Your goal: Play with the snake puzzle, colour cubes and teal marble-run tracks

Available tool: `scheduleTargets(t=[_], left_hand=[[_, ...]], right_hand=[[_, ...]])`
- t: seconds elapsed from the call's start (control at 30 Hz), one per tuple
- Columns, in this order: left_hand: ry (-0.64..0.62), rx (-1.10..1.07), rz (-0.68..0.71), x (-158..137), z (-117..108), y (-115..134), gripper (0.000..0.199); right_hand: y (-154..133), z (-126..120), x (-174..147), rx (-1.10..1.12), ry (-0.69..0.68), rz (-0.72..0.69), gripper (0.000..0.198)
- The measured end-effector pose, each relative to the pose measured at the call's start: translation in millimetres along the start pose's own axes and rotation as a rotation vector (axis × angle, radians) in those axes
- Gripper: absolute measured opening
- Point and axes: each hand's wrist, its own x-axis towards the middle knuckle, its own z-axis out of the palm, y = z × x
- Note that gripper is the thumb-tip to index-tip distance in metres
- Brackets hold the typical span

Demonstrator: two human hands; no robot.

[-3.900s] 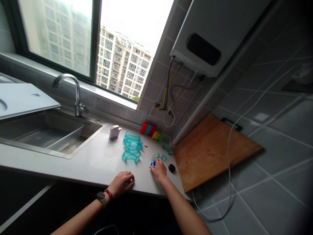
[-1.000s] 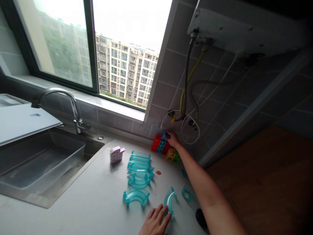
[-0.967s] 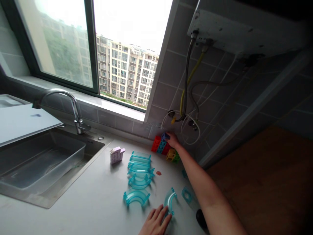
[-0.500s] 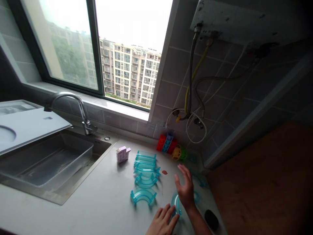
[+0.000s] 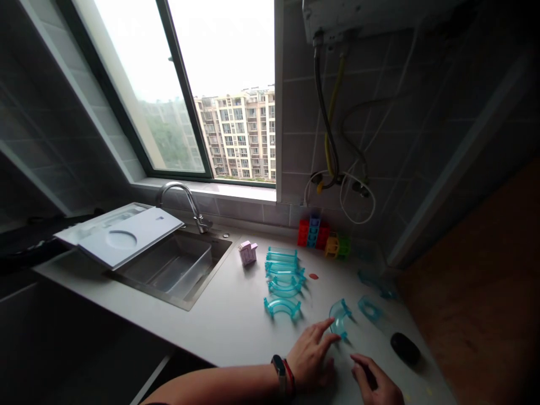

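Observation:
Thumb and forefinger of my left hand [image 5: 311, 353] grip the left edge of a clear turquoise curved track piece [image 5: 338, 318] on the counter. A dark band and a red bracelet circle that wrist. My right hand [image 5: 377, 383] is just to the right, low in the view, its fingers curled and nothing visible in them. Left of the hands lies a column of similar pieces: a curved one [image 5: 282, 306] nearest, another curved one [image 5: 285, 287] behind it, and straight track pieces [image 5: 282, 257] farther back. A turquoise piece with a round hole [image 5: 369, 309] lies to the right.
A black oval object [image 5: 405, 348] sits near the right edge. Red blocks [image 5: 302, 233] and a yellow piece [image 5: 332, 246] stand by the wall. A small pink box-like object [image 5: 247, 253] is near the sink [image 5: 189, 301]. White panels [image 5: 147, 228] lie partly over the sink, beside the faucet [image 5: 198, 212].
The view has turned left. My right hand, open above the turquoise pieces before, has drawn back toward me and curled. My left hand has come to the near curved piece's left edge.

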Motion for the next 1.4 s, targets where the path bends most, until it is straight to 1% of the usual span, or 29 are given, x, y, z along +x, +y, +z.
scheduleTargets(t=[0.07,0.1,0.13,0.17,0.2,0.27,0.33,0.4,0.47,0.5,0.57,0.67,0.77,0.83,0.9,0.97,1.03,1.1,1.13,1.17,1.2,1.23,1.27,1.33,1.4], left_hand=[[0.117,-0.148,-0.002,-2.8,-13.4,11.0,0.064],[0.176,-0.200,-0.010,-2.4,-24.9,15.1,0.059],[0.243,-0.233,-0.033,-0.3,-40.1,17.4,0.052],[0.277,-0.206,-0.041,4.0,-59.2,17.2,0.042],[0.298,-0.168,-0.051,10.5,-81.9,14.0,0.037],[0.366,-0.088,-0.098,29.0,-134.4,-1.3,0.038],[0.445,0.010,-0.185,50.3,-188.5,-25.0,0.044],[0.498,0.097,-0.290,68.4,-234.6,-49.5,0.052],[0.526,0.154,-0.403,79.0,-266.1,-68.3,0.050],[0.531,0.171,-0.459,81.2,-275.7,-74.7,0.044],[0.529,0.174,-0.560,80.6,-283.8,-81.9,0.040],[0.521,0.128,-0.663,73.8,-279.7,-82.4,0.038],[0.542,0.039,-0.705,69.3,-277.1,-76.0,0.037],[0.577,-0.044,-0.710,66.5,-280.5,-69.3,0.036],[0.626,-0.150,-0.692,57.7,-282.2,-60.0,0.033],[0.686,-0.278,-0.642,39.0,-274.1,-45.5,0.033],[0.743,-0.423,-0.579,12.2,-250.3,-23.1,0.042],[0.758,-0.574,-0.529,-14.9,-212.2,6.4,0.045],[0.741,-0.647,-0.523,-26.1,-190.3,22.5,0.045],[0.702,-0.716,-0.528,-34.7,-168.3,38.2,0.045],[0.632,-0.810,-0.536,-40.3,-147.3,52.7,0.046],[0.543,-0.960,-0.554,-42.8,-127.9,65.2,0.046],[0.455,-1.060,-0.573,-42.2,-110.3,75.3,0.044],[0.306,-1.181,-0.590,-33.4,-79.0,88.6,0.037],[0.193,-1.207,-0.582,-19.8,-49.9,96.9,0.034]], right_hand=[[3.0,-2.3,-2.9,-0.069,-0.062,-0.109,0.029],[4.5,-2.9,-5.9,-0.087,-0.069,-0.137,0.027],[5.1,-3.0,-9.4,-0.094,-0.064,-0.149,0.026],[4.4,-2.8,-12.8,-0.090,-0.058,-0.149,0.026],[2.4,-2.4,-15.8,-0.077,-0.057,-0.144,0.026],[-5.2,-2.0,-19.2,-0.032,-0.070,-0.134,0.027],[-14.5,-2.2,-19.5,0.016,-0.082,-0.125,0.028],[-22.2,-3.2,-18.3,0.065,-0.083,-0.118,0.028],[-27.2,-4.6,-17.1,0.109,-0.072,-0.111,0.028],[-28.9,-5.3,-16.8,0.127,-0.064,-0.108,0.028],[-31.4,-6.7,-16.3,0.158,-0.046,-0.103,0.029],[-34.1,-8.6,-16.0,0.209,-0.027,-0.098,0.029],[-36.2,-10.9,-16.5,0.248,-0.024,-0.090,0.029],[-37.6,-12.2,-17.6,0.234,-0.030,-0.094,0.029],[-39.2,-12.4,-18.8,0.184,-0.068,-0.129,0.027],[-41.7,-10.9,-19.9,0.136,-0.142,-0.181,0.024],[-46.4,-9.1,-21.5,0.111,-0.232,-0.219,0.023],[-55.9,-10.4,-25.2,0.096,-0.309,-0.226,0.023],[-63.1,-13.3,-28.2,0.088,-0.333,-0.223,0.025],[-72.1,-18.1,-31.8,0.085,-0.344,-0.214,0.027],[-82.4,-24.7,-35.6,0.083,-0.340,-0.206,0.030],[-93.7,-32.7,-39.3,0.101,-0.304,-0.198,0.032],[-105.0,-41.5,-42.6,0.126,-0.274,-0.177,0.034],[-124.0,-59.4,-48.0,0.153,-0.283,-0.112,0.035],[-133.6,-75.9,-53.4,0.127,-0.360,-0.023,0.038]])
